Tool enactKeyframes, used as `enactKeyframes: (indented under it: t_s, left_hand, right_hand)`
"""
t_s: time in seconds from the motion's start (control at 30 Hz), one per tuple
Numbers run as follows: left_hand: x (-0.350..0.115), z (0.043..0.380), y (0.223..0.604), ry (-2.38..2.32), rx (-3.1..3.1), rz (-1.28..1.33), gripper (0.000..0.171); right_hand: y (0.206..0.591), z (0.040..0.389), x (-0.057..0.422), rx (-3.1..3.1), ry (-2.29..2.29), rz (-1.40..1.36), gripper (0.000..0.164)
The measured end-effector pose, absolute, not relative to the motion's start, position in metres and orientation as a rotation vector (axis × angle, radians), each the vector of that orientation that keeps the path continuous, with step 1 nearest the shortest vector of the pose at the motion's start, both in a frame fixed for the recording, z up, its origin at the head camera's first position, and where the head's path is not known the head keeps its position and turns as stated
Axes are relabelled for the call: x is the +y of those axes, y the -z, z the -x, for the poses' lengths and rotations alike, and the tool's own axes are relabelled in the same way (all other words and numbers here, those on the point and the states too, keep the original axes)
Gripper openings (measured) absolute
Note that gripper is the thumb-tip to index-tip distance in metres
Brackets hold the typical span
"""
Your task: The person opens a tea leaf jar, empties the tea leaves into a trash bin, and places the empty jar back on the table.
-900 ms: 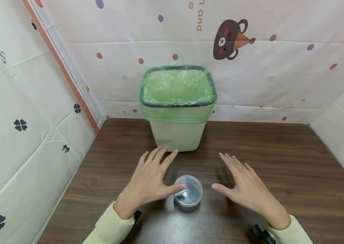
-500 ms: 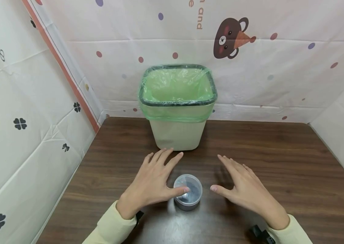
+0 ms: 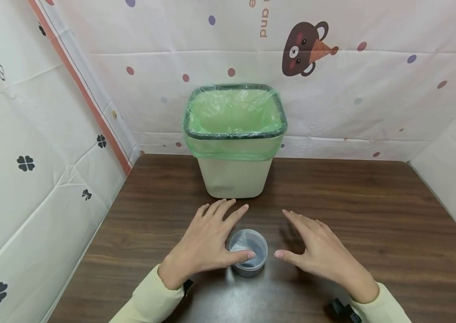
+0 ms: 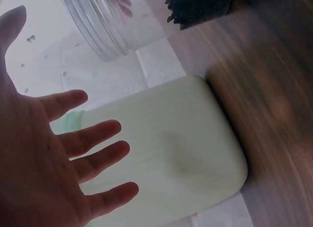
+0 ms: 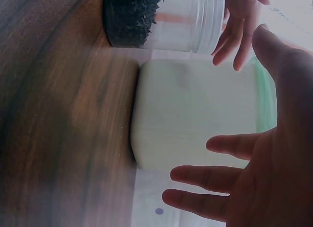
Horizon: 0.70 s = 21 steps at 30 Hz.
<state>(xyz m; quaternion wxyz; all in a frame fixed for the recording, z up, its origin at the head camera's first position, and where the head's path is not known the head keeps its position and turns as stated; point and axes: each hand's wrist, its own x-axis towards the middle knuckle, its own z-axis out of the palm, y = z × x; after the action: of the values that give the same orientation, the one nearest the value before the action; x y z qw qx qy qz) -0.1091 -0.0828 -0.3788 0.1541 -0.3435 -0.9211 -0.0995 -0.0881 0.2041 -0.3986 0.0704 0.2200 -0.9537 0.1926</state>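
Note:
A clear round jar [image 3: 257, 242] with a see-through lid stands upright on the brown wood-grain table [image 3: 373, 224]. Dark, dry-looking shreds [image 5: 131, 19] fill its lower part in the right wrist view. My left hand [image 3: 205, 246] hovers to the jar's left, fingers spread, its thumb overlapping the lid in the head view. On the other side my right hand [image 3: 325, 253] is held with fingers extended and thumb pointing at the jar, a gap between them. Both hands hold nothing.
Behind the jar stands a pale green bin [image 3: 234, 177] lined with a thin green bag [image 3: 236, 150]. White printed sheets [image 3: 373, 98] rise along the back and both sides of the table.
Both hands have moved inward, closer to the jar from either side. The left thumb reaches farther across the lid in the head view. The jar and bin stay in place.

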Motion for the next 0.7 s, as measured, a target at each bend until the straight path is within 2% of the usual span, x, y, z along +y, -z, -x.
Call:
enactKeyframes:
  t_s: [0.7]
  left_hand:
    - [-0.0738,0.1051,0.3843,0.277,-2.691,1.062,0.095]
  right_hand:
    - [0.4034,0.0824,0.1977,-2.881,-0.577,-0.719,0.093]
